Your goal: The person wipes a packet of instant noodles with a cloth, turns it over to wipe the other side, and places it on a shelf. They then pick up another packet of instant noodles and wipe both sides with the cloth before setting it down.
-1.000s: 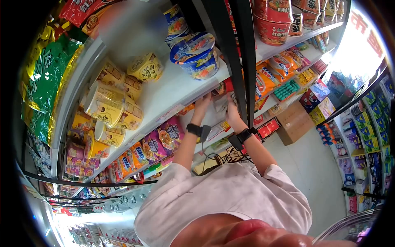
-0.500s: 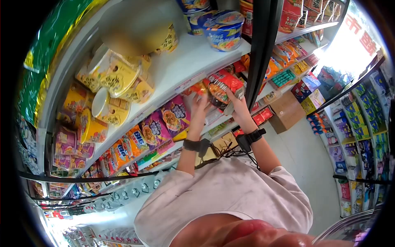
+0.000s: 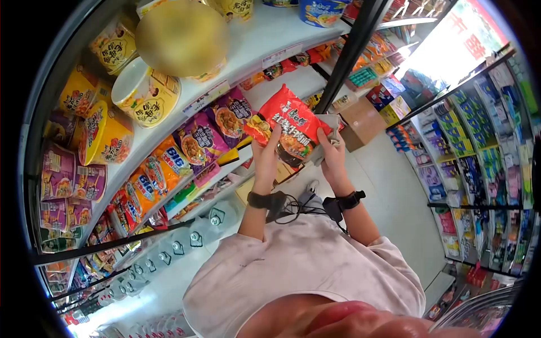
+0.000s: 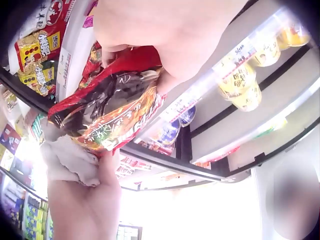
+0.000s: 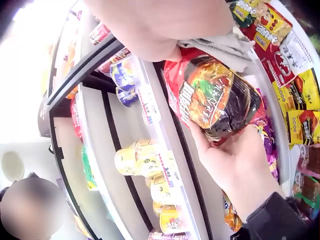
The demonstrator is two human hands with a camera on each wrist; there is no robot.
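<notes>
A red packet of instant noodles (image 3: 290,125) is held up in front of the shelf between both hands. My left hand (image 3: 266,164) grips its left lower edge, thumb on the printed front. At the right edge, my right hand (image 3: 335,162) pinches the packet, with a folded grey cloth (image 3: 333,125) also in that hand. In the left wrist view the cloth (image 4: 72,159) bunches against the right palm, below the packet (image 4: 112,107). The right wrist view shows the left fingers under the packet (image 5: 212,97).
Yellow noodle tubs (image 3: 147,93) stand on the upper shelf, with purple noodle packets (image 3: 194,141) on the shelf below. A black shelf post (image 3: 354,53) rises just beyond the packet. A cardboard box (image 3: 366,121) sits on the floor; large clear bottles (image 3: 197,232) line the lower left.
Both hands have come back from inside the lower shelf, drawing the red noodle packet out toward the body. Its front now faces up. The head view has shifted closer to the left shelves.
</notes>
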